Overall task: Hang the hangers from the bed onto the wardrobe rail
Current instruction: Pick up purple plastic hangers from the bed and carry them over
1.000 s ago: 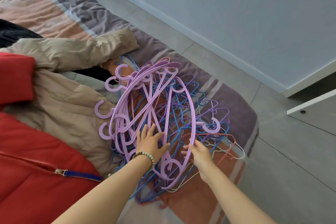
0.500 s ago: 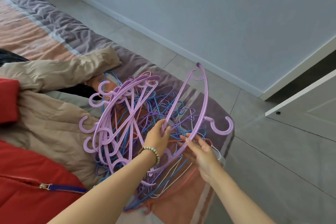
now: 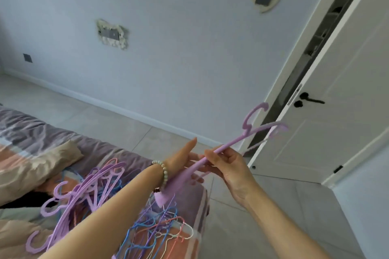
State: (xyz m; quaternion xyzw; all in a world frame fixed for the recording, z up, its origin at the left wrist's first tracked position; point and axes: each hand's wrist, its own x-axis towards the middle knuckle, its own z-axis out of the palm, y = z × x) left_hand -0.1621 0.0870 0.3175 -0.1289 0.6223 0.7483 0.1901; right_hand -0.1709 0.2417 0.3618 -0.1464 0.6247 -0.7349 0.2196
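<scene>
Person stands at the corner of the bed (image 3: 101, 149), both hands raised in front of them. One purple hanger (image 3: 231, 143) is up in the air between the hands, clear of the bed. It is tilted: its wide end is low, just beside the left wrist, and its hook end is high and to the right, pointing toward the door (image 3: 347, 94). The hook is motion-blurred.

Right hand (image 3: 229, 166): fingers curled round the hanger's bar near the middle, gripping it.

Left hand (image 3: 183, 156): one finger sticks out straight, up and to the right. The rest is hidden behind the bar and the right hand. It is touching the hanger, but I cannot tell if it grips. There is a bead bracelet (image 3: 163, 171) on that wrist.

The pile of hangers (image 3: 90, 191) lies on the bed below the left forearm: thick purple ones on the left, and a tangle of thin hangers (image 3: 162, 227) in blue, pink and white near the bed's corner. A beige jacket (image 3: 31, 164) lies on the bed left of the pile, touching it.

Background: a pale wall (image 3: 179, 59) with two rough cut-outs around switch plates. Grey tile floor (image 3: 126, 128). The white door on the right stands ajar and has a black handle (image 3: 311, 100).
</scene>
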